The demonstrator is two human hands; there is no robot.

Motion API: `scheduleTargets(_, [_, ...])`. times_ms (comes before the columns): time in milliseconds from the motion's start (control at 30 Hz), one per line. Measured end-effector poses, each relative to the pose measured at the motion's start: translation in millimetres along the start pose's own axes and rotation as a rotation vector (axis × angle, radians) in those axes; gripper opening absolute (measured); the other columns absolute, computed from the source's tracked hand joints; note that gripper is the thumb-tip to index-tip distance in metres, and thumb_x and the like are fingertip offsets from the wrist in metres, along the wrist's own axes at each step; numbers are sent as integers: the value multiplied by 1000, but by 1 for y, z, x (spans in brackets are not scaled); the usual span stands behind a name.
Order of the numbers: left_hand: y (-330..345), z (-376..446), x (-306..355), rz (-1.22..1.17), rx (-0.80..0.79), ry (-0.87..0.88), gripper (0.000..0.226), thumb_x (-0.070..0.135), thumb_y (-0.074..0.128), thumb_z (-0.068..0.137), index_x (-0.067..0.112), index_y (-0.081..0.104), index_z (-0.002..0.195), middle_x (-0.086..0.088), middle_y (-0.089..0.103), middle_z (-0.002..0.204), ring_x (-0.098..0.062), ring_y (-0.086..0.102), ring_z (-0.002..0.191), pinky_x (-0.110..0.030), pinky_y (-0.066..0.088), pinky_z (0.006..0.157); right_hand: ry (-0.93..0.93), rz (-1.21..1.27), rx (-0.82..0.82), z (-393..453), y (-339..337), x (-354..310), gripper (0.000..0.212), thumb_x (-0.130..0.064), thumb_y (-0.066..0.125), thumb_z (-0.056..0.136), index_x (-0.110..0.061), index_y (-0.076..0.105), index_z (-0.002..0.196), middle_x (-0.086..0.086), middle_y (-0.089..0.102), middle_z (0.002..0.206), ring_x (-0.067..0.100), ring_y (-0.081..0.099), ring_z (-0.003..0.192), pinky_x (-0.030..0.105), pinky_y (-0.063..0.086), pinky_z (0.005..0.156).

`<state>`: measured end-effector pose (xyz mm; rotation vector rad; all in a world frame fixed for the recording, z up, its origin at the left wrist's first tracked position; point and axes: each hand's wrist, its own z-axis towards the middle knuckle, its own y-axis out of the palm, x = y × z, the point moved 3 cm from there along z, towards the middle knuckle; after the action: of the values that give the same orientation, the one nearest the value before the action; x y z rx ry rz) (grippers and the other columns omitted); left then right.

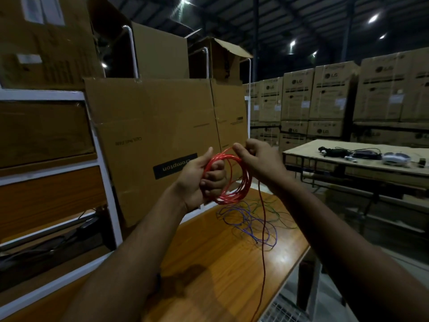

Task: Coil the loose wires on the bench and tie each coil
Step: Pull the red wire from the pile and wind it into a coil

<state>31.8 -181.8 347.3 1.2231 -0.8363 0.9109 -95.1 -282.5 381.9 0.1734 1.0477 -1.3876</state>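
Warehouse bench (pixel 209 263): left hand (pixel 199 180) grips red coil (pixel 232 180); right hand (pixel 257 159) pinches its top strand. Advice: lay loops evenly, tail (pixel 263 228) lightly taut.

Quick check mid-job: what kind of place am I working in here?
Most likely a warehouse or storeroom: stacked cartons fill the far side, a high roof carries ceiling lights, and a wooden bench stands in front.
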Motion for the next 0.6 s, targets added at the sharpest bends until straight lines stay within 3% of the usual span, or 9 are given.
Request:
scheduleTargets(67, [-3,0,2,-8,18,26,47,52,35,100,18,43,68,8,31,49,-5,21,38,-20,14,40,200,338,-188,-8,15,7,41,-48,37,104,-14,61,105,15,68,104,29,68,94,36,53,76])
scheduleTargets(133, [-4,1,1,-29,33,55,46,51,36,99,18,43,67,8,30,49,-6,18,39,-20,14,40,299,559,-266,-18,26,8,47,-52,35,103,-14,57,120,14,68,112,29,68,102,44,57,85])
scheduleTargets(233, [-9,3,0,-100,75,86,47,49,35,100,19,42,65,8,28,47,-5,23,35,-20,12,40,303,624,-292,-21,35,12,67,-70,41,92,-14,48,129,23,62,122,36,66,111,55,54,93])
scheduleTargets(300, [-13,3,0,-136,96,107,45,49,36,99,19,41,66,8,27,47,-5,25,33,-19,12,38,256,665,-323,-22,39,11,75,-74,47,85,-17,37,133,21,63,113,31,67,104,49,54,92])
scheduleTargets(367, [-15,2,0,-159,96,122,45,50,36,100,19,41,67,8,27,47,-5,25,33,-18,15,36,184,661,-274,-22,40,9,63,-62,54,89,-20,32,131,9,55,93,18,60,81,37,54,74])
scheduleTargets(467, [-11,-1,2,-163,37,105,45,50,35,101,18,41,69,7,29,49,-6,20,37,-20,20,39,92,565,-146,-19,38,9,37,-43,49,100,-11,53,119,4,50,74,14,50,60,27,43,54])
scheduleTargets(533, [-10,-4,5,-135,-4,76,44,50,35,100,18,42,70,7,30,52,-9,16,44,-22,24,44,91,553,-153,-18,34,9,42,-46,48,99,-7,64,100,4,46,66,17,47,55,29,38,51])
scheduleTargets(600, [-12,-6,5,-119,-35,41,46,50,33,101,17,43,72,6,31,53,-9,19,45,-24,26,47,128,541,-195,-17,29,9,46,-52,49,97,-10,63,85,3,46,67,16,45,55,29,36,53])
